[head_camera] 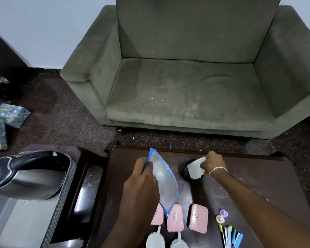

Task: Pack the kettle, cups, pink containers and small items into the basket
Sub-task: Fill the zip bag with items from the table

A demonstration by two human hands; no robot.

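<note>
The kettle [25, 176] lay in the basket [64, 190] at nine o'clock. On the worktop [249, 190], three pink containers [198, 218] sat at six o'clock, cups [155, 239] nearer still. The left hand [141, 185] gripped a zip bag [164, 179]; the right hand [213, 162] pinched a white packet [195, 169] over a black cup [188, 173]. Small items [229, 230] lay at five o'clock.

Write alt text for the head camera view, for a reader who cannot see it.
Over a dark wooden table, the left hand holds a clear blue-edged zip bag while the right hand grips a white card at a black cup. Three pink containers lie nearer. A steel kettle sits in the basket, left.
</note>
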